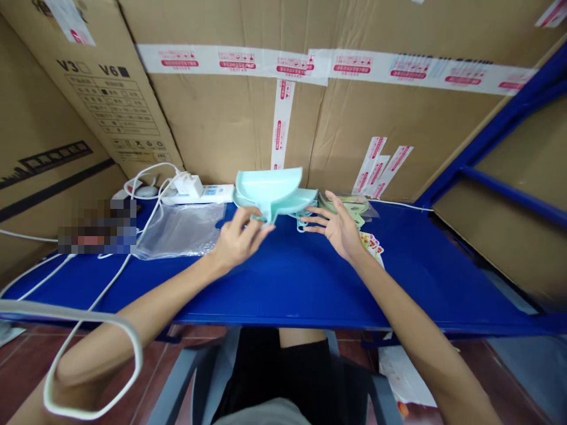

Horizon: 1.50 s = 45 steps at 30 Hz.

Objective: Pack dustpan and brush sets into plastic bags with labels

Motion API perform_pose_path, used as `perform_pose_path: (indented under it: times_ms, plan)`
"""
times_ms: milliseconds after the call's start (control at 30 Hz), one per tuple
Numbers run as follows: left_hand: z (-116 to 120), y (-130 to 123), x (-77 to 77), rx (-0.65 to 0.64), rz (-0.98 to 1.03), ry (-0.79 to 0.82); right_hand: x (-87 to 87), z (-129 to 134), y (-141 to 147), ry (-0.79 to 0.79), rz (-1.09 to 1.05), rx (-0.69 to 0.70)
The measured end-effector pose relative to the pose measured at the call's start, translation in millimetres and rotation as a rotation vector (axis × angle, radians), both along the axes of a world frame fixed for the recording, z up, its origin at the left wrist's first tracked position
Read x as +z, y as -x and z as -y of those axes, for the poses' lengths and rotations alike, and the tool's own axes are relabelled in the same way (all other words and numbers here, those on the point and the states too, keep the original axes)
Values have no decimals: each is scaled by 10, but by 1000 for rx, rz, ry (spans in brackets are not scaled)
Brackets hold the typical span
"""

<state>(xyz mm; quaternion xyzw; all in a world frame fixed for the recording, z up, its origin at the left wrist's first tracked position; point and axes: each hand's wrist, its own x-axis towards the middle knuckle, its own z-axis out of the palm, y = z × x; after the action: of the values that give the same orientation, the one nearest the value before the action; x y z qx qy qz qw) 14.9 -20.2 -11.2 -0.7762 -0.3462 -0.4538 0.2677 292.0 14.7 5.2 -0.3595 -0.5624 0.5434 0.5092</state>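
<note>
Thumb and fingers of the left hand are pinching the narrow lower end of a pale teal scoop-shaped piece, which is held above the far part of the blue desk. The right hand is spread, near this piece; whether its fingertips touch anything, I cannot tell. Close by lie green pieces and colourful paper. Toward the left lies a clear plastic bag.

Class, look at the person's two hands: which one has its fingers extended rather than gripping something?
The right hand: its fingers are stretched out and apart, whereas the left hand grips the pale turquoise item.
</note>
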Motion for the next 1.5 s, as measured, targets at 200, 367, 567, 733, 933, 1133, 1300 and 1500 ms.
perform_pose_path:
  times_ms: [200,367,567,733,933,1133,1300,1500]
  plan:
    - [271,-237,-87,-418,-384,-129,85,24,-122,96,79,38]
    - [234,-145,-75,-406,-169,177,3,35,-97,122,166,50]
    - [-68,-56,66,-228,83,505,-8,156,-3,169,289,207]
    - [-302,63,-73,-331,-119,730,-25,172,4,126,366,275]
    - [-341,170,-13,-362,-191,844,70,59,-276,-122,625,292]
    - [-285,370,194,-375,-399,1039,211,53,-534,-265,1027,267]
    - [-262,455,237,-270,-495,1086,272,153,-523,-222,1296,210]
    - [-261,478,214,-281,-491,1070,180,183,-552,-221,1481,121]
